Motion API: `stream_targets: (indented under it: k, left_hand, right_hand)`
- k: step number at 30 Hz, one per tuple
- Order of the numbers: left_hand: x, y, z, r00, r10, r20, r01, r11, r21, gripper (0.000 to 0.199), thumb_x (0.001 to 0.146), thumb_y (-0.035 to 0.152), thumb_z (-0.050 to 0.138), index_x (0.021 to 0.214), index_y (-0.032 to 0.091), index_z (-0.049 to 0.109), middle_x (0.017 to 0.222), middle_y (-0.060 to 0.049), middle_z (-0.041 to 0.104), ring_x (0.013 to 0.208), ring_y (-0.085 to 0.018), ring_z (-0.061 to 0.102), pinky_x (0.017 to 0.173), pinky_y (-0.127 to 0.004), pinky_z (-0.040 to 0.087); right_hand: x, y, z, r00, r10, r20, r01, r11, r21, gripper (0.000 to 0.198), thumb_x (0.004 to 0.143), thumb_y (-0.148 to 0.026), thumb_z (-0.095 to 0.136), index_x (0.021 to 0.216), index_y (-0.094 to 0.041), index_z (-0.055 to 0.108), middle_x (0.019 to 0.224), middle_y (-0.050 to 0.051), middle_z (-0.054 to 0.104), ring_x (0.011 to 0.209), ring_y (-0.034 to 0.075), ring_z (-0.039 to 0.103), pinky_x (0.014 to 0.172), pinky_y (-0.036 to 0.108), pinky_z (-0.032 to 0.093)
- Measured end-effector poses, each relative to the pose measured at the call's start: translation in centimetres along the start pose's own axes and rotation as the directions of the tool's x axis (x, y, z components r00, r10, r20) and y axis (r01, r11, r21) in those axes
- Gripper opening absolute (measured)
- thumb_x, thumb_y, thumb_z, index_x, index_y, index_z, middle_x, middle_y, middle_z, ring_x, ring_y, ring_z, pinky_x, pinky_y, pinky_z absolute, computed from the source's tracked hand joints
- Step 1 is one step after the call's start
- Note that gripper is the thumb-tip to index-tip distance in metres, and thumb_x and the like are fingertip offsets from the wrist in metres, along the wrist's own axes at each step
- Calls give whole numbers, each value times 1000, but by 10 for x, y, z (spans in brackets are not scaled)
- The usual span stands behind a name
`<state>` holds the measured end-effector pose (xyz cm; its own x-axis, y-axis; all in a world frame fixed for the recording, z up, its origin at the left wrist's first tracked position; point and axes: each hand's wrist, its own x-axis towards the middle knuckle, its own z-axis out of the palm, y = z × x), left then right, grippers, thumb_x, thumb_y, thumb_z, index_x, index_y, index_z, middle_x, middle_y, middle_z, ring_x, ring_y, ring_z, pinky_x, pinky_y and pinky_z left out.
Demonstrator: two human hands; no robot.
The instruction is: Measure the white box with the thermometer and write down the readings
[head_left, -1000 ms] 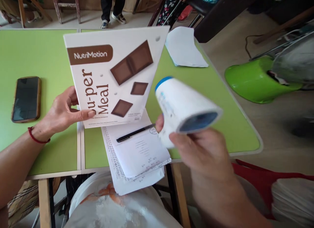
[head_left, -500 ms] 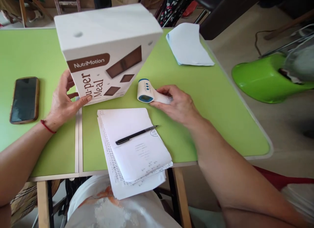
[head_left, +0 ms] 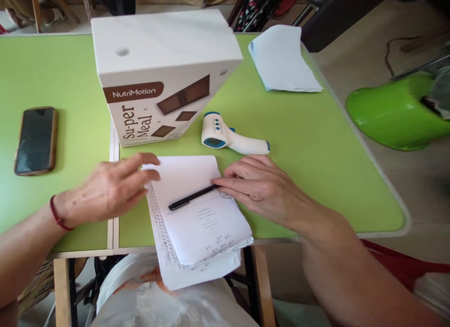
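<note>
My right hand (head_left: 262, 189) has its fingers closed at the tip end of a black pen (head_left: 193, 197), which lies slanted across a stack of papers (head_left: 207, 233) with print and handwriting. My left hand (head_left: 116, 189), a little blurred, hovers at the papers' upper left edge with fingers apart and nothing in them. Just beyond my right hand, a white and blue infrared thermometer (head_left: 232, 136) rests on its side. Behind my left hand stands a white and brown NutriMotion box (head_left: 165, 78), upright on the green table (head_left: 316, 177).
A phone (head_left: 35, 140) in a brown-edged case lies at the left. Folded white sheets (head_left: 286, 60) rest near the far right edge. A bright green plastic seat or tub (head_left: 390, 114) stands beyond the table's right side. A seam divides the tabletop.
My left hand has let go of the box and come nearer, over the papers' edge. My right hand has released the thermometer and moved down to the pen.
</note>
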<state>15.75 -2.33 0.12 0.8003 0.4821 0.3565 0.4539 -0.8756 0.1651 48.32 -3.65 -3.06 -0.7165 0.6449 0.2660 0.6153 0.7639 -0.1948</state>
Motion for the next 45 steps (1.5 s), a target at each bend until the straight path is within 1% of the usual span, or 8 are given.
stream_targets:
  k: [4,9,13,17,22,27,34,45]
  left_hand:
    - [-1,11,11,947,96,307,-103,995,5,46,89,4,41,131,18,52,147,-11,47,93,-20,68,71,-32,55]
    - [3,8,21,927,132,350,-153,988,33,44,92,3,39,128,21,58,145,-9,50,92,-21,68,73,-35,55]
    - [14,10,31,938,141,315,-178,980,93,39,96,6,39,125,21,60,143,-10,52,90,-22,68,69,-35,54]
    - [26,12,37,929,159,334,-212,969,128,37,95,7,40,124,20,60,143,-10,51,86,-20,68,67,-33,53]
    - [29,14,40,932,156,327,-216,964,155,35,95,9,40,124,16,58,145,-13,50,72,-16,64,62,-32,51]
    - [27,15,44,940,171,295,-219,966,135,34,94,8,41,124,12,58,139,-16,54,73,-17,64,58,-33,48]
    - [26,13,47,964,155,214,-173,982,69,24,93,12,47,108,12,65,135,-14,58,68,-17,61,54,-34,47]
    - [28,15,49,972,140,187,-146,989,19,22,94,9,45,94,11,66,119,-14,66,90,-23,64,69,-35,55]
  right_hand:
    - [-2,1,0,1000,-11,-3,11,999,-39,12,92,-12,54,92,-19,64,78,3,67,72,18,61,71,35,45]
    - [-10,14,-11,981,92,-171,-91,996,16,5,92,-19,55,93,-22,58,79,3,67,71,19,64,65,35,51]
    - [-9,14,-17,814,444,-375,-347,889,299,5,87,-33,60,84,-30,57,74,3,65,65,23,63,61,42,53]
    - [12,1,-18,686,581,-439,-208,734,646,9,77,-29,67,76,-31,58,71,1,64,62,21,62,58,41,53]
    - [56,-16,-18,789,586,-187,-251,584,772,7,74,-17,62,76,-23,64,66,-2,65,59,14,60,52,29,49]
    - [84,-22,3,799,601,-20,-333,469,818,8,72,-16,58,75,-21,62,64,-3,63,59,12,59,53,25,49]
    - [83,-24,39,758,642,-113,-340,537,772,5,70,-18,61,73,-21,58,61,-4,62,51,10,55,46,23,45]
    - [73,-12,22,828,542,-141,-272,608,746,3,75,-20,64,77,-21,63,66,-2,67,56,13,62,51,26,51]
